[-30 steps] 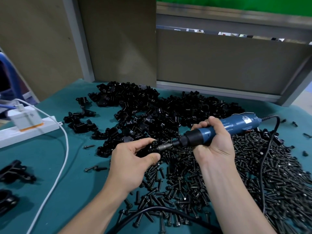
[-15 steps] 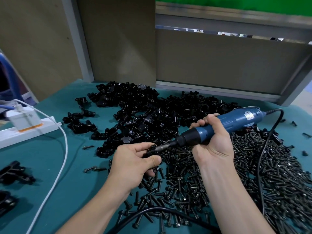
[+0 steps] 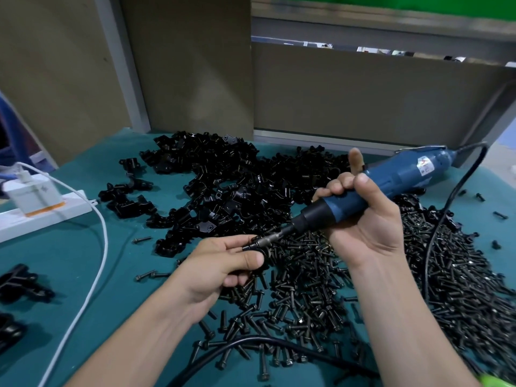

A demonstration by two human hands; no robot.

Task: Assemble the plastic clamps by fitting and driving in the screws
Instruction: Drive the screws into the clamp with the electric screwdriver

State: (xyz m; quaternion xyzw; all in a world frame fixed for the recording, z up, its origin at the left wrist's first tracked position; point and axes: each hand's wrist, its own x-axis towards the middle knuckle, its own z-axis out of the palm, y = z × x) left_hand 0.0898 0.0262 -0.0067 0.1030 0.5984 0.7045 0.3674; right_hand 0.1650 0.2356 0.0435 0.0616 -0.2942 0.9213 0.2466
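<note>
My right hand (image 3: pixel 360 219) grips a blue electric screwdriver (image 3: pixel 396 180), its index finger sticking up. The tool slants down to the left and its metal bit (image 3: pixel 272 240) meets a small black clamp part (image 3: pixel 251 248) that my left hand (image 3: pixel 220 268) pinches between thumb and fingers; most of that part is hidden by the fingers. A big pile of black plastic clamps (image 3: pixel 223 188) lies behind the hands. Loose black screws (image 3: pixel 307 289) cover the green table below and to the right.
A white power strip with a charger (image 3: pixel 30 202) and a white cable (image 3: pixel 92 261) lie at the left. Some black clamps (image 3: pixel 19 283) sit at the left edge. The screwdriver's black cord (image 3: pixel 435 233) loops over the screws and across the near edge. Brown panels stand behind the table.
The screwdriver's rear end has risen, so the tool now slants more steeply. My right index finger has lifted off the tool. My left hand has stayed at the bit's tip.
</note>
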